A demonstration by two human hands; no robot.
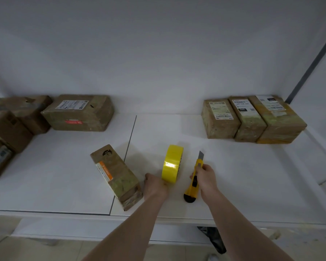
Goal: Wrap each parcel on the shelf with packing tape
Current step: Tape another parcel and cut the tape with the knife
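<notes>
At the far left of the white shelf (pixel 55 176) a cluster of brown parcels (pixel 9 127) lies crowded together, and just right of it, against the back wall, sits a big box (pixel 79 113) with a white label on top and a red sticker on its front. Nearer the front edge a long parcel (pixel 117 176) with an orange-edged label lies at an angle across the seam between the two shelf boards. Just right of it the left hand (pixel 154 187) grips the lower edge of the yellow tape roll (pixel 172 163), which stands on its rim. Right of the roll, the right hand (pixel 205 179) is curled round a yellow knife (pixel 195 178), blade out and pointing toward the wall, its black butt near the shelf. At the back right three taped parcels (pixel 252 119) stand side by side, touching, labels up
</notes>
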